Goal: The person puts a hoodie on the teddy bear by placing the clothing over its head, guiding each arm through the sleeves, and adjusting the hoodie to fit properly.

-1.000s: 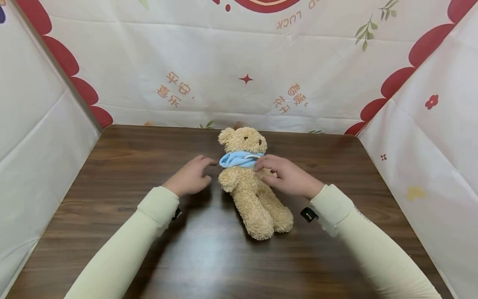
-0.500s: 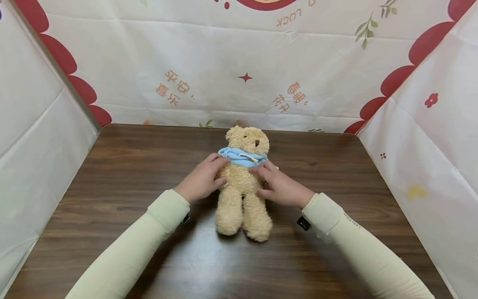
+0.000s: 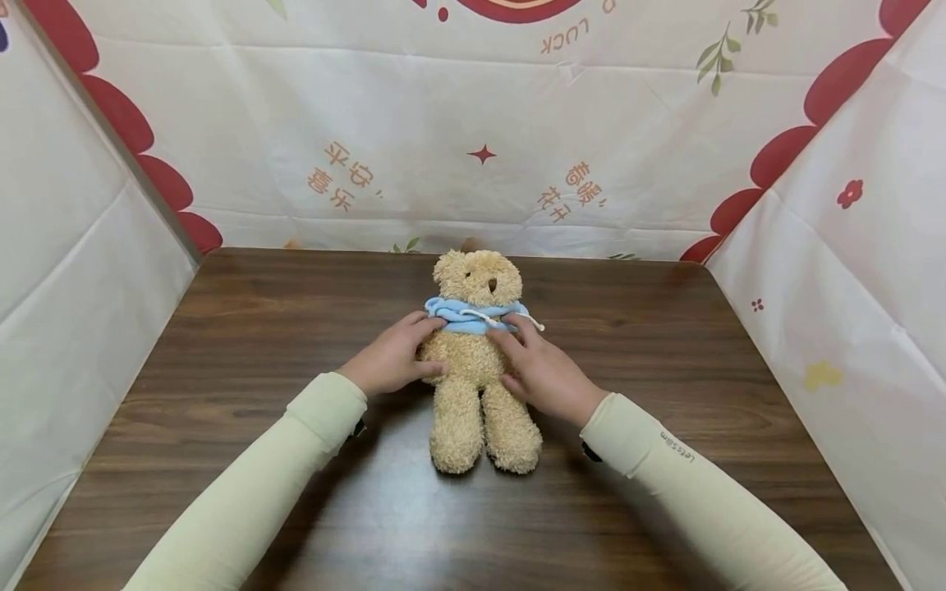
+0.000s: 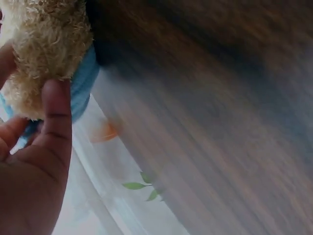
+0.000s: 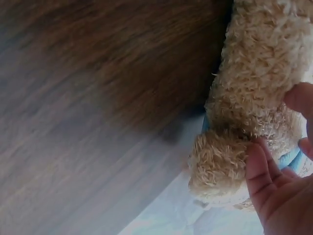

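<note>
A tan, fluffy teddy bear lies face up on the table, legs pointing toward the person. Round its neck and chest is a bunched light blue hooded top with a white drawstring. My left hand grips the bear's side at the hem, thumb on the belly; the left wrist view shows its fingers against the fur. On the other side my right hand holds the body, fingertips at the blue hem. A furry arm sits against those fingers in the right wrist view.
The dark wood-grain table extends to both sides and in front of the bear. White printed cloth walls with red scalloped trim enclose it at the back and sides. The bear's head is near the rear edge.
The bear has turned from a slant to straight, its legs swinging left. My left hand has come in from beside it to grip its side; my right hand has kept its place there.
</note>
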`<state>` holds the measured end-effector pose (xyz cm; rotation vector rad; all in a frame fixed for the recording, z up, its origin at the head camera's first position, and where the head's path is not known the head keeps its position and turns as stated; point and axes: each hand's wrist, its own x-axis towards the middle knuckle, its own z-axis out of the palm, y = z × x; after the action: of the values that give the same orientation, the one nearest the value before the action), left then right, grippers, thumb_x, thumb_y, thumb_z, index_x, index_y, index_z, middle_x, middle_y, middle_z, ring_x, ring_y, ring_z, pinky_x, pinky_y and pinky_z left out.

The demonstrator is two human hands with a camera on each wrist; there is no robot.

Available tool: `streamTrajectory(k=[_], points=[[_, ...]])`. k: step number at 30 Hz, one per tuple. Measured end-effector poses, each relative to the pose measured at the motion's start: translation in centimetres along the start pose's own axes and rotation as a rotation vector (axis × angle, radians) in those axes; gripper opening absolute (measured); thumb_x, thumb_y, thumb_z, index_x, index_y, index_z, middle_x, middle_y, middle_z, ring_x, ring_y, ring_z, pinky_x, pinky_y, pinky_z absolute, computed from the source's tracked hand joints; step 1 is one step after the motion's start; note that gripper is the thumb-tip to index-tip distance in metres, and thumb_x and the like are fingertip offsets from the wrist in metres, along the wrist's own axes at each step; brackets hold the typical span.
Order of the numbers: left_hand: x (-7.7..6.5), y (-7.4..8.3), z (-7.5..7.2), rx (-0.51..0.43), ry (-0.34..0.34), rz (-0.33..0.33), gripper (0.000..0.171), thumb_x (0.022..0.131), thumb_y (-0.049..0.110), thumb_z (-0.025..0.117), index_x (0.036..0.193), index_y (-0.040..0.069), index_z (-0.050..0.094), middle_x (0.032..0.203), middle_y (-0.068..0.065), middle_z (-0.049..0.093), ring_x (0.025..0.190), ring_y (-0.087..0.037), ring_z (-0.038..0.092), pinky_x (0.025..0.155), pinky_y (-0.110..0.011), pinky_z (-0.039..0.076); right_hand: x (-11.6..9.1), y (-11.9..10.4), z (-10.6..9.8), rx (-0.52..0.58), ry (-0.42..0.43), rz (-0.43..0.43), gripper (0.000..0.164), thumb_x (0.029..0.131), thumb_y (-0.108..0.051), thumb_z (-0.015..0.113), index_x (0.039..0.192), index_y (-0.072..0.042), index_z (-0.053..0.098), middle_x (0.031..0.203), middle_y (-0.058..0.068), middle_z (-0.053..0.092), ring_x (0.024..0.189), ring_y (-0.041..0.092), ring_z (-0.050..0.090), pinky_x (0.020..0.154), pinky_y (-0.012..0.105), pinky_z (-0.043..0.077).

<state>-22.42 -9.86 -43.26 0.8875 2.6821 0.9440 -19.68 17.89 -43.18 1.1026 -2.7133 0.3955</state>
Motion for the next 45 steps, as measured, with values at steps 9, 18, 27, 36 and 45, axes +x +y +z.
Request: streamTrajectory(k=[9,18,27,36,45], points=[[-0.3,-1.2,-1.6,-0.016,-0.123,0.098,0.068,0.094,0.027,0.07,0.152,0.006,0.04,0.137,-0.012,0.048,0.085,-0.017,0.053,0.079,-0.036,0.046,-0.4,1.1,-1.4,0.066,-0.167,-0.041,0.09,0.085,-0.026,0.079,0.157,-0.009,0.027,0.156,0.015,0.031,0.133,0.032,0.043,0.107,0.046,0.039],[-0.1,-0.6,-1.4,-0.058,-0.114,0.051,0.07,0.09,0.024,0.075,0.149,0.006,0.042,0.123,-0.01,0.052,0.076,-0.011,0.055,0.071,-0.031,0.049,-0.9,2.9,-1.5,0.232,-0.215,0.151,0.097,0.084,-0.034,0.079,0.157,-0.005,0.022,0.151,0.016,0.031,0.129,0.028,0.045,0.101,0.043,0.044],[0.0,-1.3,-1.3,-0.103,-0.184,0.057,0.069,0.09,0.003,0.063,0.153,0.003,0.034,0.151,-0.02,0.036,0.083,-0.009,0.063,0.075,-0.028,0.053,-0.7,5.9,-1.4,0.356,-0.23,0.052,0.067,0.091,0.009,0.049,0.153,-0.009,0.034,0.155,0.01,0.035,0.141,0.025,0.034,0.107,0.045,0.038],[0.3,-1.4,-0.5,0.037,-0.128,0.062,0.071,0.09,0.016,0.074,0.151,0.008,0.037,0.149,-0.014,0.04,0.082,-0.014,0.06,0.083,-0.036,0.049,-0.1,5.7,-0.5,0.206,-0.223,0.042,0.067,0.095,-0.005,0.059,0.155,-0.01,0.029,0.153,0.013,0.037,0.104,0.023,0.061,0.087,0.041,0.05],[0.6,-1.2,0.9,0.141,0.031,0.099,0.049,0.081,0.027,0.084,0.12,0.012,0.059,0.113,-0.004,0.052,0.085,-0.016,0.054,0.077,-0.035,0.048,0.2,5.1,0.4,0.13,-0.09,-0.014,0.024,0.093,-0.01,0.067,0.113,-0.011,0.054,0.093,-0.001,0.054,0.064,0.01,0.044,0.06,0.029,0.041]])
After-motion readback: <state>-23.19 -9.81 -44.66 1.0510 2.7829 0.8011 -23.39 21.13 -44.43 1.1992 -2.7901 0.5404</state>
